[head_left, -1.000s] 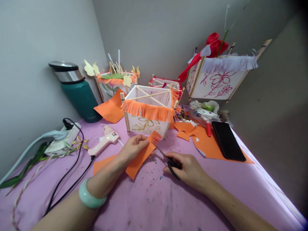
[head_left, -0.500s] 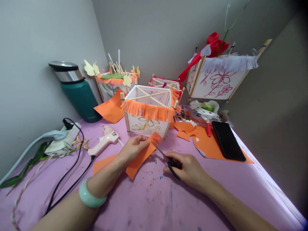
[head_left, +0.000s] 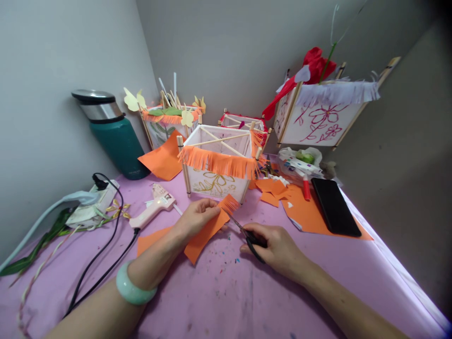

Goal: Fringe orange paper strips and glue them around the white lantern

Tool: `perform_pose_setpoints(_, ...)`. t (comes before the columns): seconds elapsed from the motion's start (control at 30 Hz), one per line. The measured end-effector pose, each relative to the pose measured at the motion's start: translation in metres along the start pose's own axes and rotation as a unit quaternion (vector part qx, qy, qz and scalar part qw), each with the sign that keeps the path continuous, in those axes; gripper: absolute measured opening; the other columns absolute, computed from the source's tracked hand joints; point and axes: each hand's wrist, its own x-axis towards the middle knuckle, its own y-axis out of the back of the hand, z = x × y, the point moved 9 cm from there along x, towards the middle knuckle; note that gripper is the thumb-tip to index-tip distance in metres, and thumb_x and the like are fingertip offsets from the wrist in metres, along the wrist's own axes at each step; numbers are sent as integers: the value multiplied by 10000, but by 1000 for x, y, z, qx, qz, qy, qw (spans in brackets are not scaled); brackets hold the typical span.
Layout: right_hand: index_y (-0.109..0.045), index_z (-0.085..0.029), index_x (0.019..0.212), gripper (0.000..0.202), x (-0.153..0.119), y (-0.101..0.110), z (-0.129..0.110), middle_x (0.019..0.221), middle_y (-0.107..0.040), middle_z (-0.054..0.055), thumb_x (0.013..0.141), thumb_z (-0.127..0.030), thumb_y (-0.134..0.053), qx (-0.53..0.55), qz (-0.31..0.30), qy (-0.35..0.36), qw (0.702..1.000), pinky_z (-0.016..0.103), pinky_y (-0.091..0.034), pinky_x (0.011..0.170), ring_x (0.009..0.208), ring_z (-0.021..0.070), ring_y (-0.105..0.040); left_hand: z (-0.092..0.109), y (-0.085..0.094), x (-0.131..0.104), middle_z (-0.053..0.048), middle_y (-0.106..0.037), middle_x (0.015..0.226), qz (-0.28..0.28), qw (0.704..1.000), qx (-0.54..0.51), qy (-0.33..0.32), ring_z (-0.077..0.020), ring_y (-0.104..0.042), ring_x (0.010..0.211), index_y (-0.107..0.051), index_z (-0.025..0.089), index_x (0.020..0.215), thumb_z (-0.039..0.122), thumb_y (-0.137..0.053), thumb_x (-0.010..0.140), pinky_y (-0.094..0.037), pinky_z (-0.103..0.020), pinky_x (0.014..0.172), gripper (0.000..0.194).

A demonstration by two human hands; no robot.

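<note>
My left hand [head_left: 201, 216] pinches a strip of orange paper [head_left: 204, 238], whose far end is cut into a fringe. Black-handled scissors [head_left: 254, 247] sit in my right hand [head_left: 277, 249], fingers through the loops. Their blades meet the right edge of the strip, just below the fringe. Right behind my hands stands a lantern [head_left: 217, 181] of wooden sticks and white panels, with a yellow flower drawing. Orange fringe [head_left: 219, 161] runs along its front top edge and its right side.
A pink glue gun [head_left: 155, 209] lies left, its cable near a power strip [head_left: 88, 209]. Behind it stands a teal bottle [head_left: 115, 141]. At right are orange scraps [head_left: 271, 190], a red marker [head_left: 306, 189] and a black phone [head_left: 334, 207]. More lanterns [head_left: 323, 117] stand behind.
Almost nothing differs. The scissors and both hands keep nearly the same place at the paper strip.
</note>
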Motion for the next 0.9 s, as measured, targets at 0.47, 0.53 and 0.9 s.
perform_pose_setpoints(0.47,-661,-207,871,216,0,0,-1,614,-535,-42,794,-409,-660,-15,2,9,1000,197,-322,511,544,109,-451,1,-4,-1,-28,-674,591,-13,1000,1,-11,-185,-663,557,-489,190,740,330,-653,729,-502,-286,572,216)
perform_pose_setpoints(0.53,-655,-200,851,224,0,-1,-1,613,-538,-39,798,-417,-652,-16,2,11,1000,196,-319,511,543,106,-454,1,-3,-1,-27,-675,591,-7,1000,-1,-4,-187,-666,554,-487,191,739,325,-657,726,-501,-282,561,217)
perform_pose_setpoints(0.9,-682,-220,920,236,0,1,0,602,-509,-49,769,-401,-678,1,9,-2,1000,198,-335,503,539,106,-428,3,6,0,-31,-678,621,32,999,-30,-12,-203,-679,567,-507,179,769,293,-665,723,-525,-305,570,200)
